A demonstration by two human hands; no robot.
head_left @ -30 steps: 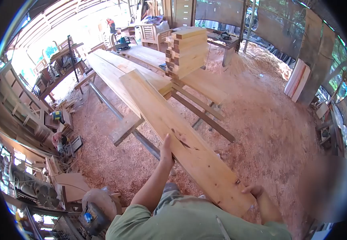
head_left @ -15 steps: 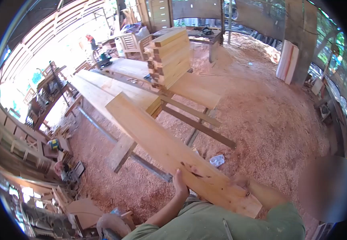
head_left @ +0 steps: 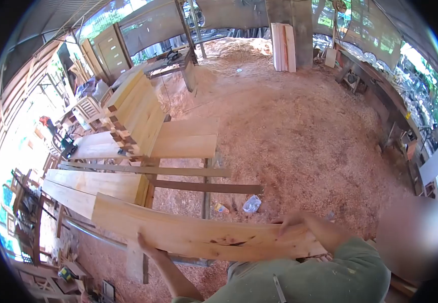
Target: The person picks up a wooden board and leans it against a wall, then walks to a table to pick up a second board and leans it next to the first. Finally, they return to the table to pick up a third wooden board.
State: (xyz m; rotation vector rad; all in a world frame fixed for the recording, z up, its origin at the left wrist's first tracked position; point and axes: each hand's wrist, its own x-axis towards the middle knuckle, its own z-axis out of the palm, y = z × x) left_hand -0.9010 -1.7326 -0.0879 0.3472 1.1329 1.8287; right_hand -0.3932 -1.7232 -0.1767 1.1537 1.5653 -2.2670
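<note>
A long pale plank (head_left: 188,230) with dark knots lies across the front of my body, its far left end over other boards. Near its middle, my left hand (head_left: 148,246) grips the lower edge, thumb on the face and the other fingers hidden beneath. My right hand (head_left: 296,220) holds the upper edge close to the right end, fingers curled over it. Left of the plank, wide boards (head_left: 103,186) lie stacked on the supports. Behind them rises a tall stack of thick timber pieces (head_left: 140,111).
Brown rails (head_left: 209,187) extend right from the stacked boards. A crumpled plastic bag (head_left: 252,204) lies on the sawdust-covered floor (head_left: 300,131). Upright boards (head_left: 283,48) lean against a post at the back. A long bench (head_left: 380,83) runs along the right side.
The view has turned right. The plank has swung from a diagonal to nearly level across my body, and both hands still hold it. My left hand now sits farther from my right along the plank.
</note>
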